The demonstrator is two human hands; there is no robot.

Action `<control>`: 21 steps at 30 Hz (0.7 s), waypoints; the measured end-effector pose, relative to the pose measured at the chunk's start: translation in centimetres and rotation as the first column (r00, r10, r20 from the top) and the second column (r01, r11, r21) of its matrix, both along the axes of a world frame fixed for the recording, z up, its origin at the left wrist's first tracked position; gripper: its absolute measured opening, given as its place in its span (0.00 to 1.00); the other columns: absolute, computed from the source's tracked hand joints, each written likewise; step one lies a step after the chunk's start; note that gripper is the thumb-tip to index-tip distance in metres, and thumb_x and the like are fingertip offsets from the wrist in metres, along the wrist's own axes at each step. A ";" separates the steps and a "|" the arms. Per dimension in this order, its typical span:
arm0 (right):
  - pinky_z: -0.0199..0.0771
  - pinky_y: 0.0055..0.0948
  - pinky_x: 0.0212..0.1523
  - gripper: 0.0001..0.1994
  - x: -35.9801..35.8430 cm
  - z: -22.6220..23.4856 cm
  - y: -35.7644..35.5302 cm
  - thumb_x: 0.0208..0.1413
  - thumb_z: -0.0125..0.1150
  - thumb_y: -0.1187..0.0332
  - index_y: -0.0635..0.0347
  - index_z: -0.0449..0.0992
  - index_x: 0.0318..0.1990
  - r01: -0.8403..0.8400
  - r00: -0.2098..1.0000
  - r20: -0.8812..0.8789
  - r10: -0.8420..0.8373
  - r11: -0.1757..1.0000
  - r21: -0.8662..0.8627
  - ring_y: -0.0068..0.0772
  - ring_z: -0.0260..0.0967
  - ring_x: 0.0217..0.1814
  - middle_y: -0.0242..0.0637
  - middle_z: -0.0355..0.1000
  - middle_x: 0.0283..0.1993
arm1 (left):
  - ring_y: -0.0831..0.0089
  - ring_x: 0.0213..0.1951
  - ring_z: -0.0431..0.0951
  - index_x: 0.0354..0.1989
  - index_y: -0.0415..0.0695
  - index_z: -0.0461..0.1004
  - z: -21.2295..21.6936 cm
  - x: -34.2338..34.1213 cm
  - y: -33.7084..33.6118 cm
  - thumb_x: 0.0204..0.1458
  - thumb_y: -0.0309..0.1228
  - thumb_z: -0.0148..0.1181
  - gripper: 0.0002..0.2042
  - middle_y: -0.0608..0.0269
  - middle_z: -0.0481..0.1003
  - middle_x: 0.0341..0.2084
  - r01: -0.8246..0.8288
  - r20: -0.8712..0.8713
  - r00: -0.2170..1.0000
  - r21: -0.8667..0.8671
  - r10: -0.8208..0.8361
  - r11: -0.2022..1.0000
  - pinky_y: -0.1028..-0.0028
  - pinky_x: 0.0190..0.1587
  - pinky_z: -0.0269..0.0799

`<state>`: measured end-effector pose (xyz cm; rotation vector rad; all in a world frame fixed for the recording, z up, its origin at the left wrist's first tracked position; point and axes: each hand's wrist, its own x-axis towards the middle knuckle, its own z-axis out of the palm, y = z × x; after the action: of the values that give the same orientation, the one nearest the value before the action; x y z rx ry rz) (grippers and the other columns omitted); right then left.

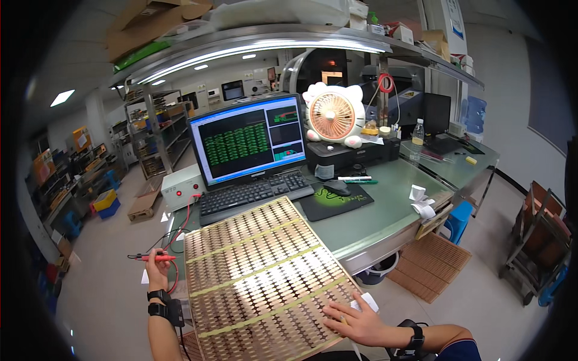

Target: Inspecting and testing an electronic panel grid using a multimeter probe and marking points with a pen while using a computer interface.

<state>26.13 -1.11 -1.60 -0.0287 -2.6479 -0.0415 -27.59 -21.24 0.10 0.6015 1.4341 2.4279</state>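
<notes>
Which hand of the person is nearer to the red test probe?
Left. The left hand holds the red test probe; the right hand rests on the copper panel's lower right corner, far from it.

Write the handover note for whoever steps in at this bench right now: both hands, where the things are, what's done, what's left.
Left hand: grips a red pen-shaped test probe at the left edge of the large copper-coloured patterned sheet; its tip is off the sheet.
Right hand: flat, fingers spread, pressing the sheet's near right corner.
The sheet lies tilted on the green bench, far edge near the black keyboard. The red lead runs back to the small white box-shaped meter beside the monitor, which shows a green grid.
Done: sheet laid out and held, probe in hand.
Left: probing the sheet; no contact is made yet.
</notes>
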 end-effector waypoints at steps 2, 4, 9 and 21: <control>0.51 0.66 0.60 0.23 0.8 0.0 -0.1 0.49 0.58 0.60 0.50 0.69 0.55 -0.004 1.000 -0.027 0.003 1.000 -0.027 0.34 0.61 0.64 0.36 0.64 0.62 | 0.79 0.28 0.74 0.36 0.44 0.72 0.2 0.3 -1.0 0.58 0.40 0.52 0.12 0.64 0.74 0.28 -0.011 0.010 1.000 0.014 0.011 1.000 0.83 0.25 0.70; 0.51 0.66 0.60 0.23 1.7 0.0 -0.2 0.49 0.58 0.60 0.50 0.69 0.54 -0.007 1.000 -0.030 0.006 0.999 -0.040 0.34 0.62 0.64 0.36 0.64 0.62 | 0.80 0.28 0.74 0.36 0.44 0.72 0.5 0.7 -2.0 0.58 0.41 0.52 0.12 0.65 0.73 0.28 -0.031 0.031 0.999 0.026 0.031 0.999 0.85 0.25 0.70; 0.55 0.60 0.60 0.19 3.4 0.4 -0.4 0.51 0.56 0.64 0.51 0.72 0.52 -0.006 0.992 -0.123 -0.009 0.992 -0.127 0.37 0.66 0.61 0.36 0.69 0.57 | 0.78 0.27 0.75 0.36 0.43 0.72 0.7 0.9 -5.7 0.58 0.41 0.51 0.13 0.63 0.74 0.27 -0.063 0.055 0.997 0.067 0.060 0.996 0.85 0.24 0.71; 0.69 0.42 0.55 0.13 5.7 1.6 -0.8 0.54 0.56 0.77 0.60 0.74 0.48 -0.284 0.799 -0.590 -0.116 0.792 -0.541 0.45 0.70 0.56 0.47 0.73 0.51 | 0.80 0.23 0.68 0.34 0.45 0.70 1.6 4.8 -6.2 0.59 0.41 0.49 0.12 0.65 0.71 0.26 0.024 0.013 1.000 0.099 -0.025 0.995 0.83 0.22 0.64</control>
<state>31.80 -1.91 0.02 -0.1112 -1.9057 0.7451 -22.78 -27.41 1.72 0.6190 1.2999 2.4905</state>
